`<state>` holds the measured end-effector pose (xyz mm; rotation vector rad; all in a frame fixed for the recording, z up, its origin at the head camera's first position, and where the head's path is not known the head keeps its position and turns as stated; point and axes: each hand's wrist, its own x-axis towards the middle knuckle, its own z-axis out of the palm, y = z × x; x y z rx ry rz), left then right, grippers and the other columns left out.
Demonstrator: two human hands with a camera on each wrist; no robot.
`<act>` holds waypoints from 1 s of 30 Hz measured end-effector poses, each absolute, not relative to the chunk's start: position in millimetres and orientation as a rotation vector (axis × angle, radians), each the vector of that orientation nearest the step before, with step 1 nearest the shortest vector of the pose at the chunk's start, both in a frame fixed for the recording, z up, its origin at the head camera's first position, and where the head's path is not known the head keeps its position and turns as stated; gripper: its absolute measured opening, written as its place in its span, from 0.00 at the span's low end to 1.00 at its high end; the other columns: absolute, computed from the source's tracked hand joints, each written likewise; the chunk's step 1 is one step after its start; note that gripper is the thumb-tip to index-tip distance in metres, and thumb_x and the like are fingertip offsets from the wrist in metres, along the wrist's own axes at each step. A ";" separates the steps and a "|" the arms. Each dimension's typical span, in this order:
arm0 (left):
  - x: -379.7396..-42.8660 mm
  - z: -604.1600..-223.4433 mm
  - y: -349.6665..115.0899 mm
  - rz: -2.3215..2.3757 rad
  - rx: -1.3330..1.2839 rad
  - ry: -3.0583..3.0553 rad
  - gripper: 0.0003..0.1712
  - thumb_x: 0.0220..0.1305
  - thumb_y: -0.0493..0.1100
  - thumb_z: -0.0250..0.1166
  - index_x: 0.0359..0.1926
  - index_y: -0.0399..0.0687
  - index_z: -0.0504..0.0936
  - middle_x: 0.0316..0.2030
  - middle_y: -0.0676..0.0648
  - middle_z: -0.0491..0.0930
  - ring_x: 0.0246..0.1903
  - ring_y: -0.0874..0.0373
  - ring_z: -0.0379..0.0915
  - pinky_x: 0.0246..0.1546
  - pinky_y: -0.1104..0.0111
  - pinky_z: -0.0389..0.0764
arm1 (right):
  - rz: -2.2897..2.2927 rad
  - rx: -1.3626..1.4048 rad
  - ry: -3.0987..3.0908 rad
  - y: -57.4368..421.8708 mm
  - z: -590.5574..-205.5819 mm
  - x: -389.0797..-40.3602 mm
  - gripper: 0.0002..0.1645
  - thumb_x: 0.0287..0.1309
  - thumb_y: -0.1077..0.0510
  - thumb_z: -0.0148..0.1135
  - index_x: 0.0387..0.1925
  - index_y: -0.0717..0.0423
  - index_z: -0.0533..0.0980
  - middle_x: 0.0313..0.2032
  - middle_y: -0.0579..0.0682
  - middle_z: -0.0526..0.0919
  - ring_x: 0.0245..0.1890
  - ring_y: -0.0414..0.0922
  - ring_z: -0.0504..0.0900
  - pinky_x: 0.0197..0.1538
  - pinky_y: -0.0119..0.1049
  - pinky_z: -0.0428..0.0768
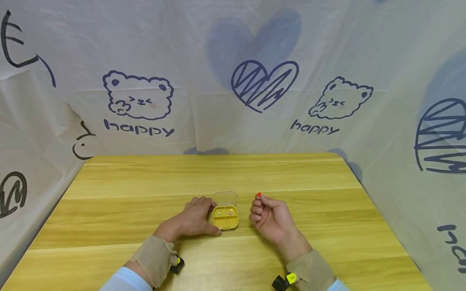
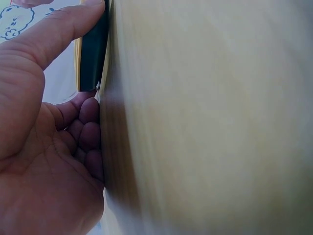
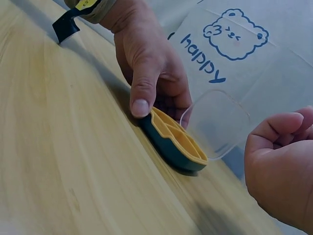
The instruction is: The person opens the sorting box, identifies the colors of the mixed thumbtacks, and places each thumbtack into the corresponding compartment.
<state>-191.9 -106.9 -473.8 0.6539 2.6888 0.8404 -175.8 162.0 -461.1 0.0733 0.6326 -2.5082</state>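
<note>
A small pill box [image 1: 219, 223] with yellow compartments and a dark green outer case sits on the table, its clear lid [image 1: 226, 198] standing up at the back. One tiny round piece lies in each of the two rear compartments; the two front ones look bare. My left hand [image 1: 193, 218] grips the box from its left side, thumb at the near corner and fingers behind. To the right of the box, my right hand [image 1: 274, 222] is raised a little, pinching a small red bead or pill [image 1: 259, 195] between thumb and index finger. The right wrist view hides that red piece.
A wood-grain table [image 1: 120, 226] spreads around the box. White sheeting [image 1: 204, 133] with drawn bears and hearts hangs behind it and at both sides. A tiny yellowish speck [image 1: 287, 190] lies on the table beyond my right hand.
</note>
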 end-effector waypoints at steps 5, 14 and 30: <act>-191.9 -474.3 -106.6 0.836 0.657 2.690 0.42 0.40 0.64 0.76 0.52 0.48 0.72 0.42 0.52 0.72 0.45 0.52 0.61 0.52 0.53 0.61 | -2.511 0.039 0.585 160.0 -458.6 -174.3 0.11 0.72 0.57 0.44 0.36 0.54 0.71 0.31 0.46 0.74 0.26 0.40 0.64 0.31 0.30 0.64; -191.6 -474.9 -106.5 0.851 0.667 2.683 0.42 0.40 0.64 0.76 0.52 0.47 0.72 0.42 0.52 0.72 0.45 0.52 0.62 0.51 0.53 0.61 | -2.500 0.032 0.620 155.8 -456.1 -172.2 0.10 0.72 0.57 0.44 0.35 0.54 0.72 0.30 0.45 0.74 0.26 0.39 0.63 0.30 0.30 0.64; -191.7 -474.4 -106.9 0.831 0.652 2.690 0.43 0.41 0.65 0.76 0.53 0.47 0.72 0.43 0.52 0.72 0.48 0.51 0.61 0.54 0.51 0.61 | -1.924 -0.047 1.988 111.1 -455.5 -173.1 0.16 0.61 0.58 0.60 0.36 0.73 0.76 0.17 0.46 0.73 0.16 0.39 0.69 0.21 0.31 0.69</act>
